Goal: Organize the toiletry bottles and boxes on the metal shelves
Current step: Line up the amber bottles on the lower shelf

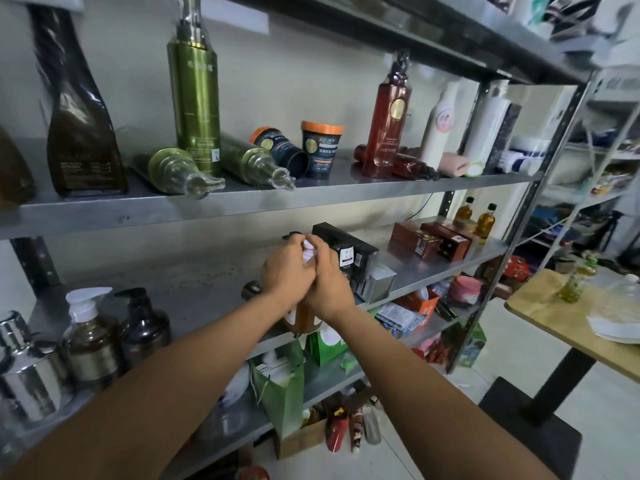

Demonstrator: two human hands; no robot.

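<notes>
Both the left hand (285, 271) and right hand (329, 278) were clasped around an amber pump bottle (301, 318) at the middle shelf (194, 271) front edge, seemingly mid-placement; next it needed standing upright beside the black boxes (349, 252).

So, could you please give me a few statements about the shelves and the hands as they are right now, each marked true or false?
1. Both hands, left hand and right hand, are clasped on one amber bottle at the middle shelf. True.
2. All three green bottles on the upper shelf stand upright. False: one green bottle stands, and two lie on their sides.
3. One orange-lidded jar stands upright, and another is tipped over beside it. True.
4. The white-pump bottle sits on the top shelf. False: it is at the left end of the middle shelf.
5. Red-brown boxes lie on the middle shelf, to the right. True.
</notes>
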